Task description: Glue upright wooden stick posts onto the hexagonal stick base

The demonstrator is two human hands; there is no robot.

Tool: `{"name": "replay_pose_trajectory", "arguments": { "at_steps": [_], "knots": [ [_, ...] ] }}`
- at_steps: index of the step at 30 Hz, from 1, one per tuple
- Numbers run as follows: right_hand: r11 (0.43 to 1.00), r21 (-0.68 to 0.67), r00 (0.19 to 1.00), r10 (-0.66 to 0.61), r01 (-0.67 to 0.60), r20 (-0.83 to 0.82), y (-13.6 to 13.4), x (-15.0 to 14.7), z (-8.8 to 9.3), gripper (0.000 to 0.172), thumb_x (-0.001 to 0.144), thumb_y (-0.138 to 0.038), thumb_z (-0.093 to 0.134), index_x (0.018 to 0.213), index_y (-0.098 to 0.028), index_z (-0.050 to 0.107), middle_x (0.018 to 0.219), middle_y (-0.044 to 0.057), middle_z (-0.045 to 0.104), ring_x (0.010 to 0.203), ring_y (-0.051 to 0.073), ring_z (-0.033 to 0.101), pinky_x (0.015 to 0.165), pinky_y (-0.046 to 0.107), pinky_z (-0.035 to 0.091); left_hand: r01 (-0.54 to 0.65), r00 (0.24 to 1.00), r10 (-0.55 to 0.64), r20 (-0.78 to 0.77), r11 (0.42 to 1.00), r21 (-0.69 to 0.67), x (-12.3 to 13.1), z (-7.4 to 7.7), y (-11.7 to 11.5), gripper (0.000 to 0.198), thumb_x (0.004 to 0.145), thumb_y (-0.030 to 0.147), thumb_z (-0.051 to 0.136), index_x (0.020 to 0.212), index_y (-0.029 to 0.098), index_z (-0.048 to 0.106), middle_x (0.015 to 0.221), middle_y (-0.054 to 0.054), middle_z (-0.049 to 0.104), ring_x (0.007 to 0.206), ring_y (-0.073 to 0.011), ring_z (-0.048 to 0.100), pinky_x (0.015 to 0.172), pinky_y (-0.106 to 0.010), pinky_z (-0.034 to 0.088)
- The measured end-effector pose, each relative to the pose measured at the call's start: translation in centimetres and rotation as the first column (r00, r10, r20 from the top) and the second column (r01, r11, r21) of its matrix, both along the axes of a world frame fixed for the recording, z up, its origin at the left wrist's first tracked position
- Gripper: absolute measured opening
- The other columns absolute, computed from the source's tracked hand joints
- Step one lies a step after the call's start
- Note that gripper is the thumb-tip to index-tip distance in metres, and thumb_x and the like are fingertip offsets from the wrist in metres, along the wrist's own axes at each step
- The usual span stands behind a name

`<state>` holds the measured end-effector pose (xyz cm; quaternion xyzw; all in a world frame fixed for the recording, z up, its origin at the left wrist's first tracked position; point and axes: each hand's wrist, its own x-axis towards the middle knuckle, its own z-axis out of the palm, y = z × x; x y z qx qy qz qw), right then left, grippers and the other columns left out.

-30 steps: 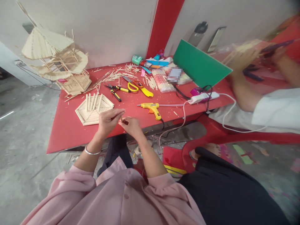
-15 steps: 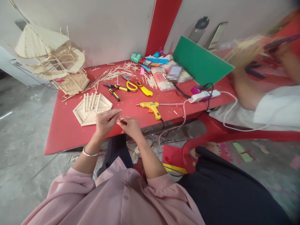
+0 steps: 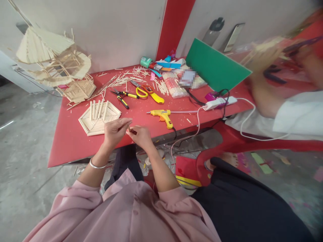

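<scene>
My left hand and my right hand meet close together over the front edge of the red table. Both have their fingers pinched. A small brownish piece shows between the fingertips, mostly covered, so its kind is unclear. Left of my hands lies a hexagonal base of wooden sticks, with several short sticks standing upright on it. On the right, a yellow glue gun rests on its side, its nozzle toward the left.
Pliers and yellow-handled scissors lie beyond my hands, near scattered sticks. A stick-built model stands back left. A green board leans by a power strip. A co-worker's blurred arm is at right.
Almost nothing differs. My hands stay pinched together in nearly the same place, while the co-worker's hands at the right shift slightly.
</scene>
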<state>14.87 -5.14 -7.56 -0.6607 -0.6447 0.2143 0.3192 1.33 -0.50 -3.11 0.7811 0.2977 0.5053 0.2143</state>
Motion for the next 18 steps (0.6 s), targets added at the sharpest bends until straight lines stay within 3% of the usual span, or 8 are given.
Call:
{"name": "replay_pose_trajectory", "arguments": {
  "at_steps": [13, 18],
  "knots": [
    [1.000, -0.001, 0.999, -0.010, 0.011, 0.046, 0.27, -0.06, -0.22, 0.018, 0.089, -0.037, 0.064, 0.089, -0.025, 0.077, 0.087, 0.002, 0.076, 0.075, 0.014, 0.065, 0.063, 0.023, 0.038, -0.028, 0.999, 0.027, -0.016, 0.999, -0.029, 0.09, 0.29, -0.06, 0.014, 0.088, 0.029, 0.066, 0.088, 0.022, 0.078, 0.074, -0.003, 0.076, 0.069, -0.0145, 0.073, 0.065, -0.023, 0.059],
    [1.000, -0.010, 0.998, -0.006, 0.007, 0.059, 0.43, -0.03, -0.44, 0.018, 0.088, -0.038, 0.064, 0.090, -0.025, 0.077, 0.086, 0.002, 0.076, 0.075, 0.014, 0.066, 0.064, 0.022, 0.039, -0.011, 0.999, 0.014, 0.036, 0.998, -0.069, 0.07, 0.01, -0.19, 0.026, 0.087, 0.031, 0.068, 0.110, 0.021, 0.074, 0.078, -0.003, 0.076, 0.052, -0.0076, 0.061, 0.054, -0.020, 0.051]
  ]
}}
